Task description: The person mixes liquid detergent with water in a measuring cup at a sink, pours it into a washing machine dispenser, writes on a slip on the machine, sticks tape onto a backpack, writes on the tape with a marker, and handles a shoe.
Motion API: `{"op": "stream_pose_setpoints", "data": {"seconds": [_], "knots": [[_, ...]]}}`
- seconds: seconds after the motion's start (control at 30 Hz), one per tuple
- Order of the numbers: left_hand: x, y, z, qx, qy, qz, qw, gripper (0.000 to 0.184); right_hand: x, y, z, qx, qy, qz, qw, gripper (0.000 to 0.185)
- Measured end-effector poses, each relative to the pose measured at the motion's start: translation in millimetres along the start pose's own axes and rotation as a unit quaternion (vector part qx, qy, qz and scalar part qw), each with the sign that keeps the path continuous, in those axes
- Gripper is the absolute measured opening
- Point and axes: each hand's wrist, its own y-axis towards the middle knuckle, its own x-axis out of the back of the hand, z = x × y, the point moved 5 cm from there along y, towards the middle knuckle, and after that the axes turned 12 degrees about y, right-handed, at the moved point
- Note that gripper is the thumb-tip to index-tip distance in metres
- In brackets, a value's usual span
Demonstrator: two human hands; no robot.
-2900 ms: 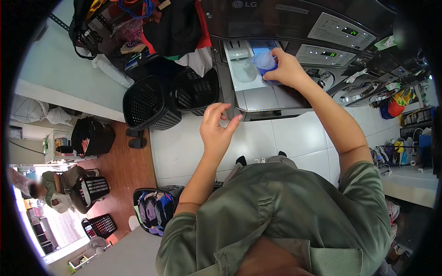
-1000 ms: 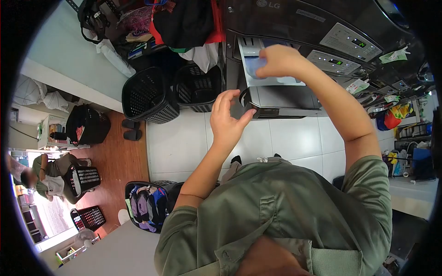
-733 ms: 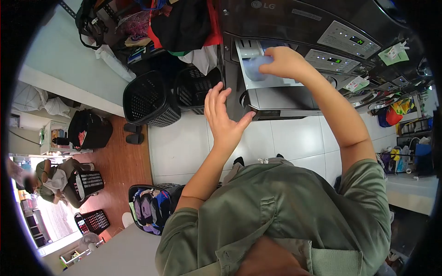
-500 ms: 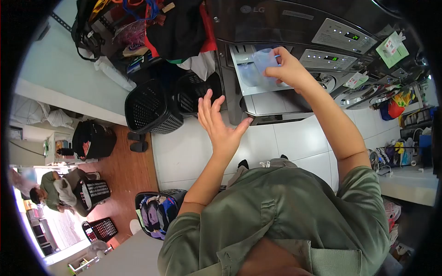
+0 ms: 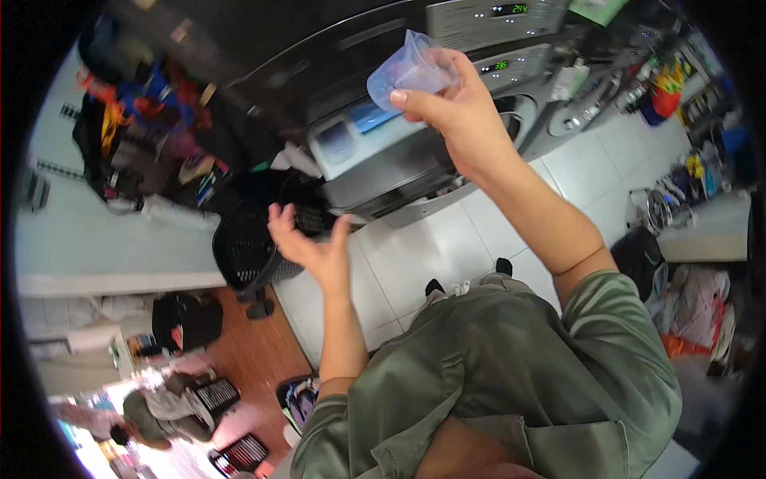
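Tiled floor (image 5: 423, 255) | translucent cup (image 5: 405, 70): long axis slanted, spout (image 5: 412, 45) picture-upward | right hand (image 5: 465, 117) clamped on it | left hand (image 5: 313, 249) fingers apart

Bare right hand (image 5: 459, 108): raised forward, fingers and thumb curled in a grip; bare right forearm (image 5: 538, 199) angled inward from the bent elbow. Bare left hand (image 5: 313, 249): slightly blurred, fingers spread, thumb apart; bare left forearm (image 5: 343, 331) extended forward.

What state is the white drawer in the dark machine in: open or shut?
Open. The white drawer juts out from the dark machine, leaving its compartment and a blue part exposed.
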Motion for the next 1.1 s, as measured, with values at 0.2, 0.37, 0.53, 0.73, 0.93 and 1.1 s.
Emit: {"op": "stream_pose_setpoints", "data": {"seconds": [0.2,0.37,0.53,0.73,0.93,1.1], "knots": [[-49,45,14,0.008,0.068,-0.082,0.994,0.071,134,-56,63,0.08,0.024,-0.08,0.993,0.063],[-95,78,35,0.091,0.141,-0.102,0.981,0.062,301,-125,138,0.124,-0.03,-0.261,0.957,0.061],[-129,97,207,0.316,-0.015,-0.136,0.939,0.08,455,-193,208,0.145,-0.105,-0.393,0.902,0.059],[-314,-76,36,0.349,0.107,0.14,0.921,0.059,607,-212,233,0.15,-0.151,-0.422,0.881,0.057],[-629,-315,-208,-0.151,0.156,0.756,0.618,0.048,767,-175,268,0.092,-0.149,-0.486,0.856,0.053],[-850,-412,-509,-0.307,0.165,0.816,0.461,0.061,909,-165,351,0.116,-0.177,-0.616,0.759,0.053]]}}
